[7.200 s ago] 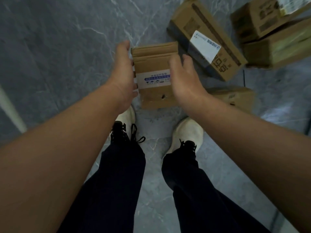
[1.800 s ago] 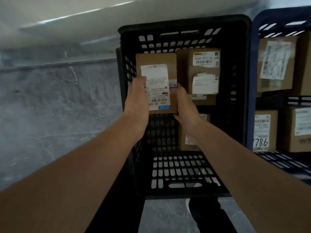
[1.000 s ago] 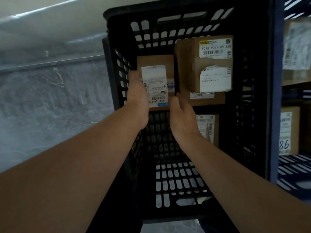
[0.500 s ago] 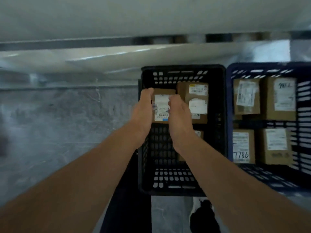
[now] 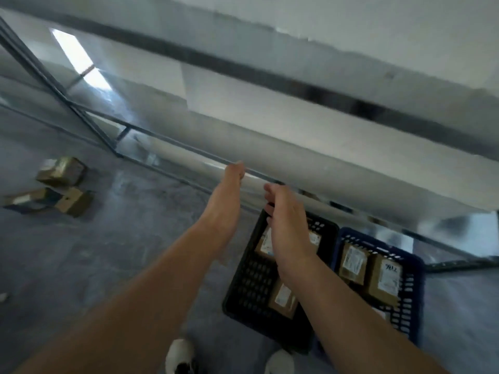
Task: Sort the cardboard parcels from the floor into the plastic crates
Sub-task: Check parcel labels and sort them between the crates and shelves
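My left hand (image 5: pixel 226 195) and my right hand (image 5: pixel 286 220) are raised in front of me with relaxed fingers, both holding nothing. Below the right hand stands a black crate (image 5: pixel 251 279) with labelled cardboard parcels (image 5: pixel 283 298) inside, one partly hidden behind my wrist. A blue crate (image 5: pixel 410 295) touches it on the right and holds several parcels (image 5: pixel 384 276). Far left on the grey floor lie two more cardboard parcels, one (image 5: pixel 62 171) behind the other (image 5: pixel 73 202).
A white wall with a dark baseboard strip (image 5: pixel 297 85) runs diagonally behind the crates. A dark metal frame (image 5: pixel 89 122) stands at the left. My white shoes (image 5: pixel 181 357) show at the bottom edge on the grey floor.
Both hands let go of the small labelled parcel, which now lies in the black crate. The hands lifted away and the view swung left, bringing floor parcels into sight.
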